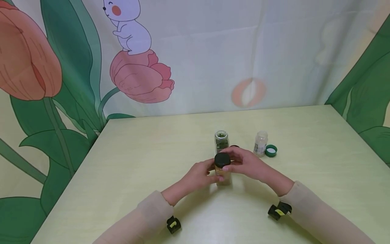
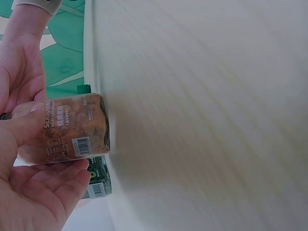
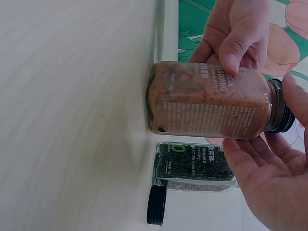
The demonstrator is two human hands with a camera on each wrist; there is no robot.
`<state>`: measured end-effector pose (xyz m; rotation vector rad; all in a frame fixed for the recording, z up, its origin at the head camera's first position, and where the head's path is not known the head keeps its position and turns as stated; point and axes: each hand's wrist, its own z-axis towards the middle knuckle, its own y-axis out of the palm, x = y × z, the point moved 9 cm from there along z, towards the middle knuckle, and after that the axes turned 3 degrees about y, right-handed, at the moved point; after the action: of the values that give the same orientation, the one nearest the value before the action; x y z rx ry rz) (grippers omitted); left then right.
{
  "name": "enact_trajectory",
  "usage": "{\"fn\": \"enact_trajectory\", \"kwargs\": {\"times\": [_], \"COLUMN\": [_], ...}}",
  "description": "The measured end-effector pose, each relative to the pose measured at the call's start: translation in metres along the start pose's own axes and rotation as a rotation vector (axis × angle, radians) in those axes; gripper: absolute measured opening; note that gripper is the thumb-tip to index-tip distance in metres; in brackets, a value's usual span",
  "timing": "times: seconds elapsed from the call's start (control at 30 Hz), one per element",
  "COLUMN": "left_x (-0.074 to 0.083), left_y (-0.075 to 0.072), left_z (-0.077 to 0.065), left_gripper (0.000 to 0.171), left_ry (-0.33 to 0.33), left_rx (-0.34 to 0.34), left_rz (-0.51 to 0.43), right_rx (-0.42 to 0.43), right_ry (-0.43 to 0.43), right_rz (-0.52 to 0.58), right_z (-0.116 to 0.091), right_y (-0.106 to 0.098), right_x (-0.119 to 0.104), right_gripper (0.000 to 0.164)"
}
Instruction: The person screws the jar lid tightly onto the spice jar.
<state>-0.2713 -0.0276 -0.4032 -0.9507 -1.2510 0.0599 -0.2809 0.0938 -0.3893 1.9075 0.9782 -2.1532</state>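
Note:
A glass jar of orange-brown barbecue seasoning [image 3: 207, 101] with a black screw cap [image 1: 222, 159] stands upright between the two hands; whether its base touches the table I cannot tell. My left hand [image 1: 198, 176] grips the jar's body, thumb on the near side and fingers round the back. At the top, my right hand [image 1: 246, 162] holds the black cap between thumb and fingers. Right behind is an uncapped jar of chopped parsley [image 1: 221, 140], its green flakes also visible in the right wrist view. A loose black cap [image 3: 156, 205] lies beside the parsley jar, mostly hidden in the head view.
To the right stands a small clear uncapped bottle [image 1: 260, 144] with a printed label. Its neighbour is a green cap [image 1: 271, 150], lying with its white inside up. A printed cloth [image 1: 207, 67] hangs behind the pale table [image 1: 137, 152].

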Motion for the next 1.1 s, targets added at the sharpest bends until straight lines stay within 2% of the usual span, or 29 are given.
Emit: {"fn": "enact_trajectory", "kwargs": {"times": [0.23, 0.4, 0.53, 0.77, 1.1], "left_x": [0.0, -0.001, -0.002, 0.0, -0.002], "left_y": [0.0, 0.002, 0.002, -0.001, 0.002], "left_z": [0.0, -0.001, -0.001, 0.0, 0.0], "left_gripper": [0.053, 0.054, 0.055, 0.053, 0.053], "left_ry": [-0.004, -0.009, -0.014, -0.004, 0.013], "left_rx": [-0.001, -0.004, -0.001, 0.006, -0.007], "left_rz": [-0.005, -0.024, -0.033, -0.025, -0.025], "right_rx": [-0.001, -0.066, -0.108, -0.088, -0.069], "right_ry": [0.016, 0.002, 0.009, 0.008, -0.035], "right_rz": [-0.011, -0.018, -0.032, -0.024, -0.017], "right_z": [0.001, 0.0, -0.001, 0.0, 0.0], "right_y": [0.001, 0.001, 0.001, 0.0, 0.001], "right_x": [0.001, 0.001, 0.004, 0.0, -0.006], "right_gripper": [0.055, 0.059, 0.056, 0.052, 0.049]}}
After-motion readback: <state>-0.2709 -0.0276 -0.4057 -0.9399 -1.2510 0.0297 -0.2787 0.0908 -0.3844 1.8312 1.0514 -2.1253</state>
